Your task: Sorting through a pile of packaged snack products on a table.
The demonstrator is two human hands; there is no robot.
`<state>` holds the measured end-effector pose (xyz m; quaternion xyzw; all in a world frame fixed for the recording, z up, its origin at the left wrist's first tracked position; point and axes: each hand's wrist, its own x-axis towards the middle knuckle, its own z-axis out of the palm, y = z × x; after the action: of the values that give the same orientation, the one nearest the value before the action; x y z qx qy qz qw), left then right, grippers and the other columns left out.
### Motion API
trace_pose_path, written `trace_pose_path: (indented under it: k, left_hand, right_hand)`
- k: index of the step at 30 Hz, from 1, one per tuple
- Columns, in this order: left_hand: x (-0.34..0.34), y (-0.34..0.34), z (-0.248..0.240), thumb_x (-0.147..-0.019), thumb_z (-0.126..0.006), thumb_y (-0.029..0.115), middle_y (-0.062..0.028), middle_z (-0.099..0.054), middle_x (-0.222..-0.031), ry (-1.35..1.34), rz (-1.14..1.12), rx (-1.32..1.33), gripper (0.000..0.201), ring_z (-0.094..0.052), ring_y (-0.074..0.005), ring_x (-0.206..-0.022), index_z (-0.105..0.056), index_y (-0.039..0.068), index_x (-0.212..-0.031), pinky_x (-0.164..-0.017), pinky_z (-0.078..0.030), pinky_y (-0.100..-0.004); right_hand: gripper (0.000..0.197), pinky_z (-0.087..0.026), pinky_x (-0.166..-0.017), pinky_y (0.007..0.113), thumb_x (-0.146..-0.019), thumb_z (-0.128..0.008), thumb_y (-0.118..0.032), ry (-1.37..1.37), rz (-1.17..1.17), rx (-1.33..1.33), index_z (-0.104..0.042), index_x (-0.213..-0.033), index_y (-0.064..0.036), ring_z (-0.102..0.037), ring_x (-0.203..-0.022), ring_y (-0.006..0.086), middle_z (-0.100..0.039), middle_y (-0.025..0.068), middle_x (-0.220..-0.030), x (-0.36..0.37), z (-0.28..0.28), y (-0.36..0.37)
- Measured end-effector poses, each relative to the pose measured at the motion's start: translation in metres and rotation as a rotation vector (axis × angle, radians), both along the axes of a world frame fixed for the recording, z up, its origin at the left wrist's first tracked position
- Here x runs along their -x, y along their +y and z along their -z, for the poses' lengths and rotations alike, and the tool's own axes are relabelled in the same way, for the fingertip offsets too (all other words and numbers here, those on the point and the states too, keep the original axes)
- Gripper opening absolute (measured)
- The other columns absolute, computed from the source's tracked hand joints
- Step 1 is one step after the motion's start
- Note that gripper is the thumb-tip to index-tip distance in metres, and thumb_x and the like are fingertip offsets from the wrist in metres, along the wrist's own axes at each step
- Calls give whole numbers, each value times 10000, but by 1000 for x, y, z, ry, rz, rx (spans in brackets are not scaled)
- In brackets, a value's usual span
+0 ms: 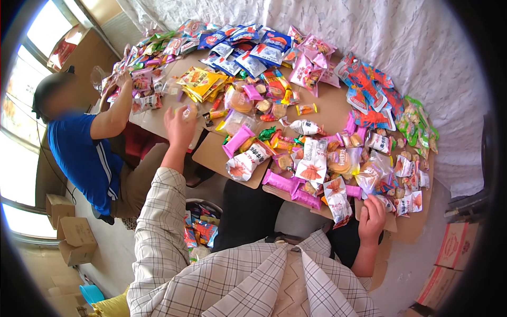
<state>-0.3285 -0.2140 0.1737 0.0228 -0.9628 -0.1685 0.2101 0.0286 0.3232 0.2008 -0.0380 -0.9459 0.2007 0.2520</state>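
Out to the left, my left hand (180, 127) is raised over the cardboard with fingers closed on a small wrapped snack (189, 111), yellowish in a see-through wrapper. My right hand (372, 215) is at the near right edge of the table, fingers curled beside a see-through bag of round cakes (374, 171); whatever it may hold is hidden. Left of that hand, a white snack packet (337, 202) overhangs the edge. Another white packet (311, 160) and pink-wrapped bars (282, 182) lie in the mixed pile before me.
Blue-and-white packets (253, 53), yellow packets (202, 83), pink packets (311, 66), red-and-blue packets (367, 87) and green packets (417, 127) ring the cardboard-covered table (338, 108). A co-worker in a blue shirt (84, 153) reaches in at left. A container of packets (203, 227) stands below my left arm.
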Motion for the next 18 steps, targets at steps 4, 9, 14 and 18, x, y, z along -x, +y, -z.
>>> trace_pose_path:
  k: [4, 9, 14, 18]
  left_hand:
    - [-2, 68, -34, -867, -686, 60, -243, -469, -1558, 52, 555, -3, 626, -461, -440, -1429, -575, 187, -1471, -1173, -413, -496]
    - [16, 125, -42, -871, -595, -44, -232, -466, -1554, -106, 532, 258, 660, -505, -441, -1391, -560, 191, -1487, -1148, -443, -489]
    - [20, 147, -42, -868, -613, -18, -251, -506, -1510, -230, 457, 188, 568, -585, -437, -1312, -639, 184, -1397, -1073, -506, -480]
    - [-8, 168, -39, -847, -696, 56, -256, -605, -1394, -171, 583, 11, 432, -666, -451, -1155, -679, 153, -1268, -968, -559, -511]
  right_hand:
    - [170, -529, -983, 490, -903, -658, -56, -2, 3, -5, -708, -1039, 31, -662, -1092, 403, -715, 186, -1194, 0, -1, 0]
    - [167, -523, -992, 480, -903, -648, -43, -7, 0, 0, -705, -1041, 32, -663, -1093, 395, -714, 181, -1193, 0, -3, -1]
    - [172, -521, -993, 477, -902, -642, -41, -11, -8, 15, -700, -1047, 32, -664, -1090, 395, -714, 184, -1191, 1, -4, -1]
    - [178, -521, -999, 489, -919, -649, -81, -13, -10, 11, -702, -1050, 26, -663, -1097, 401, -712, 182, -1200, 0, -3, -1]
